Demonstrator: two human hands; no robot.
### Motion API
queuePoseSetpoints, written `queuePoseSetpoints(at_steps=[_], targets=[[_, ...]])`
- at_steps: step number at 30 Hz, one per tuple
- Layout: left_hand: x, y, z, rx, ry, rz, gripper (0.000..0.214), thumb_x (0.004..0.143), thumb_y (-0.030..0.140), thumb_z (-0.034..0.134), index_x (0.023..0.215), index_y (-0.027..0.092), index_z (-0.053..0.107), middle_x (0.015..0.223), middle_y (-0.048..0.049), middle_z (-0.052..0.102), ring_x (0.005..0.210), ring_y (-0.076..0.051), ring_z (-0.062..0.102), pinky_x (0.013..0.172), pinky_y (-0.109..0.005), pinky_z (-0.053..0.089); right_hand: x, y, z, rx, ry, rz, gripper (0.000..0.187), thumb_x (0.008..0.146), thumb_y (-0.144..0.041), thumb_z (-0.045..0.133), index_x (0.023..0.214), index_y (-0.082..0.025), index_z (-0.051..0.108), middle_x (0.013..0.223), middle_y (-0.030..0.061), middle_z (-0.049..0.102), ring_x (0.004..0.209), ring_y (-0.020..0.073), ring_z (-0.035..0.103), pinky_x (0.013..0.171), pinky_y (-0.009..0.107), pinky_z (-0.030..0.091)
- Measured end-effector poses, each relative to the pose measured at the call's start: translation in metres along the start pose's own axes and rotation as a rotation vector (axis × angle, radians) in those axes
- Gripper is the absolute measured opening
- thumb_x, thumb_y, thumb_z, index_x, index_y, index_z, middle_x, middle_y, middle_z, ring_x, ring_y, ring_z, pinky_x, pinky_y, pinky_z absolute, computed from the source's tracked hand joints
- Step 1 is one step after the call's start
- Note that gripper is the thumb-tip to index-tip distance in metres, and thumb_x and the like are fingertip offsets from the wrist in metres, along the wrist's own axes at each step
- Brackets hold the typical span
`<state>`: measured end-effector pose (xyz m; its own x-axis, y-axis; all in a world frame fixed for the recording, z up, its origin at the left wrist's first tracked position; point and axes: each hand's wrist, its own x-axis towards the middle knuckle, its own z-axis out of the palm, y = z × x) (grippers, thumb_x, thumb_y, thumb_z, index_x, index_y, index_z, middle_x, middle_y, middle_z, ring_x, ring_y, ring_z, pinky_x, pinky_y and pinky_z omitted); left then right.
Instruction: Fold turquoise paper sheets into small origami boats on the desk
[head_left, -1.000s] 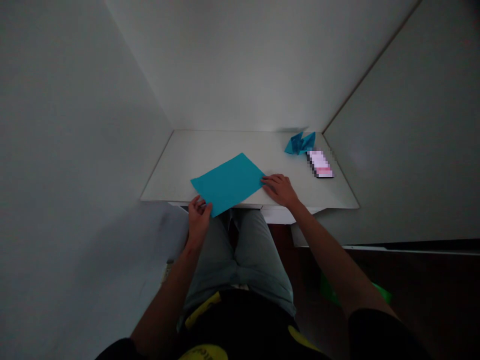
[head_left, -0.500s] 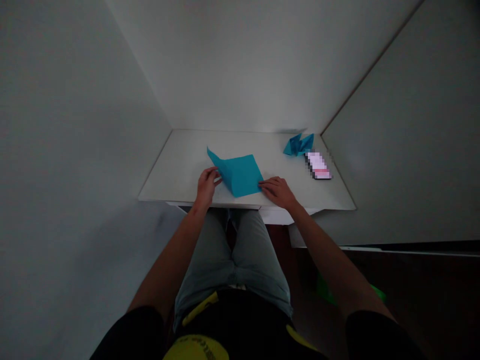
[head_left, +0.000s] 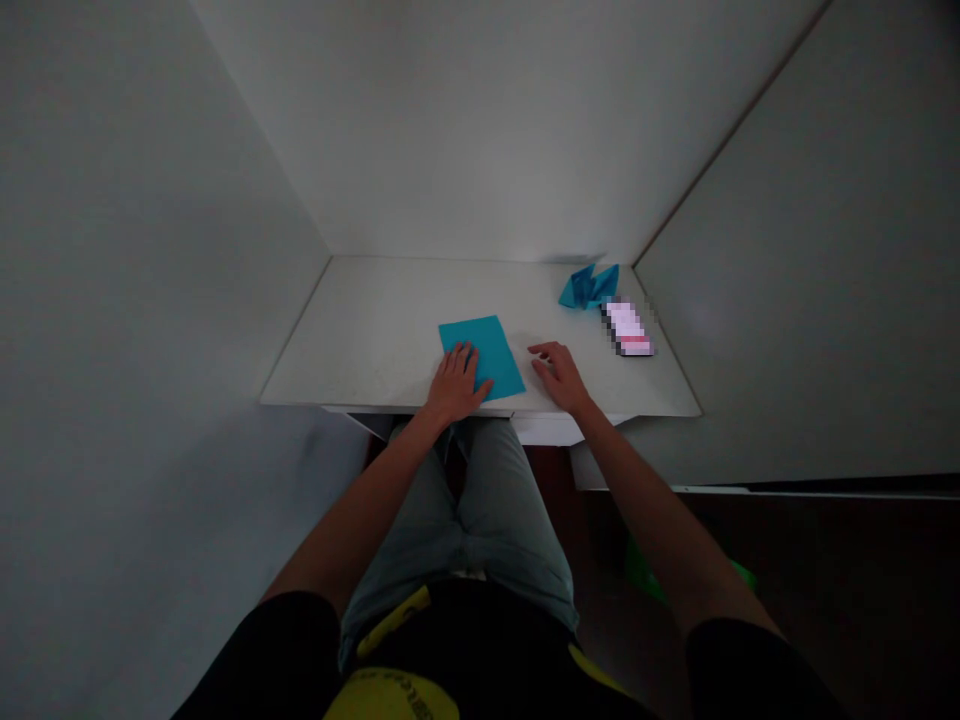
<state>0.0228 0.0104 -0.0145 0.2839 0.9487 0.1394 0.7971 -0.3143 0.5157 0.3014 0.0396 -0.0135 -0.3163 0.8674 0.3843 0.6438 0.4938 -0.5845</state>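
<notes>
I judge the blue paper (head_left: 495,356) still early in folding, lying flat beneath the spread left hand (head_left: 454,386), while the half-curled right hand (head_left: 559,378) holds nothing beside it.

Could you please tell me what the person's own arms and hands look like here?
The left hand and right hand are bare, without gloves. The forearms are uncovered too, below short black sleeves. No watch shows at either wrist; rings are too small to tell.

Left grip (head_left: 452,386) spread out flat; right grip (head_left: 560,378) loosely curled
</notes>
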Motion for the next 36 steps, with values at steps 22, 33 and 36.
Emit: queuePoseSetpoints(at_steps=[22,33,36], targets=[[-0.018,-0.006,-0.022,0.105,-0.125,0.282,0.048,0.110,0.042,0.055,0.154,0.024,0.063,0.167,-0.0121,0.055,0.161,-0.030,0.044,0.140,-0.054,0.026,0.003,-0.012,0.011,-0.285,-0.089,0.125,0.079,0.101,-0.071,0.059,0.159,-0.018,0.056,0.165,0.0197,0.058,0.149,0.0437,0.050,0.122,0.065,0.040],[-0.016,-0.008,-0.025,0.040,-0.141,0.285,0.054,0.104,0.045,0.064,0.155,0.026,0.065,0.166,-0.0078,0.059,0.161,-0.029,0.047,0.141,-0.054,0.025,0.012,-0.015,0.010,-0.174,-0.029,0.272,0.043,0.101,-0.061,0.061,0.124,-0.025,0.069,0.137,0.0129,0.076,0.127,0.0366,0.065,0.112,0.057,0.043],[-0.016,-0.008,-0.025,0.029,-0.134,0.278,0.052,0.103,0.045,0.066,0.152,0.027,0.067,0.165,-0.0084,0.059,0.160,-0.029,0.048,0.140,-0.054,0.026,0.015,-0.016,0.010,-0.127,-0.045,0.303,0.045,0.101,-0.060,0.062,0.129,-0.025,0.070,0.125,0.0107,0.080,0.121,0.0341,0.068,0.112,0.054,0.042]])
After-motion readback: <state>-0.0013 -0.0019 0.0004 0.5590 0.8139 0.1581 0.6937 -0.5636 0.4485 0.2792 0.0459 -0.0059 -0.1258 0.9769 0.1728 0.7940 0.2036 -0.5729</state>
